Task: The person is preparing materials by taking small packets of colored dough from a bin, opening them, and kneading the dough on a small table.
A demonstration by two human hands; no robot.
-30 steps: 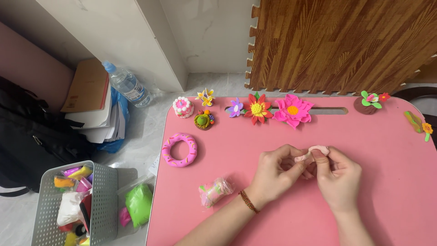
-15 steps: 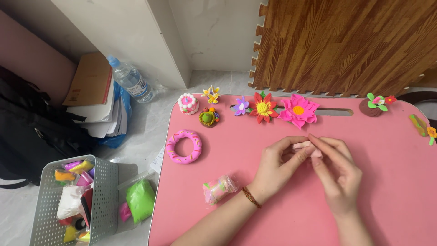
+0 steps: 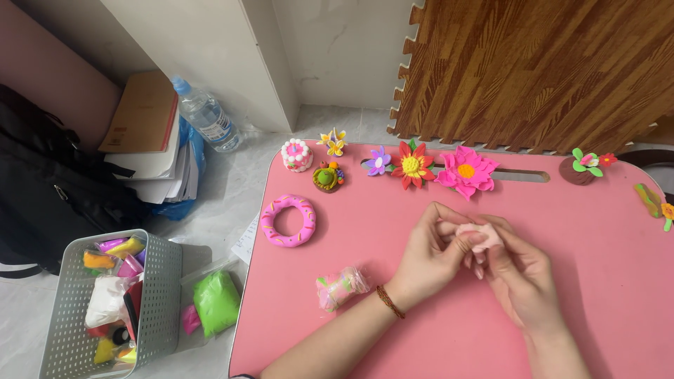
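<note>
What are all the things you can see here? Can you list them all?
Table: one, pink, under the hands.
Clay flowers: several, mixed colours, along the table's far edge.
Clay ring: one, pink, table's left side.
Clay cake: one, white and pink, far left corner.
Wrapped clay: one, pink and green, by the left wrist.
Basket: one, grey, floor, holding clay packets.
Bottle: one, clear, floor.
Books: a stack, floor.
Bag: one, black, floor.
Clay lump: one, pale pink, between both hands.
Left hand, right hand: pinching the lump.

Fingers of both hands hide most of the pale pink clay lump [image 3: 476, 234], and the bench [image 3: 435, 337] runs off the lower and right edges.
</note>
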